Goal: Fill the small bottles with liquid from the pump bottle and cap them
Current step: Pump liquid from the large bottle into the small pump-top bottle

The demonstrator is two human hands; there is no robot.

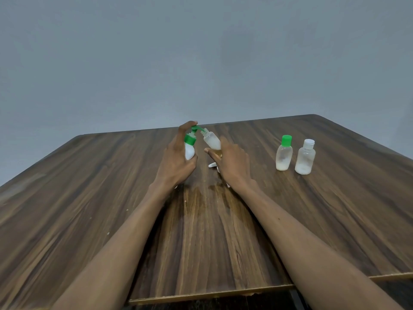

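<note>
While my left hand (176,157) grips the pump bottle (189,148) above the desk (335,209), my right hand (232,162) grips the small bottle (212,140), tilted leftward, mouth meeting the green spout (199,128).

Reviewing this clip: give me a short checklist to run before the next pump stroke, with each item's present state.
1. Pump bottle gripped by left hand, finger on the pump head: ok.
2. Open small bottle held by right hand, tilted toward the spout: ok.
3. Spout tip seated inside that bottle's neck: cannot tell, too small.
4. Table dry under the hands: not ok, a wet patch shows.
5. Green-capped bottle and white-capped bottle upright, capped, apart from the hands: ok.
6. Cap for the open bottle ready: cannot tell; a white piece lies below the right hand.
</note>
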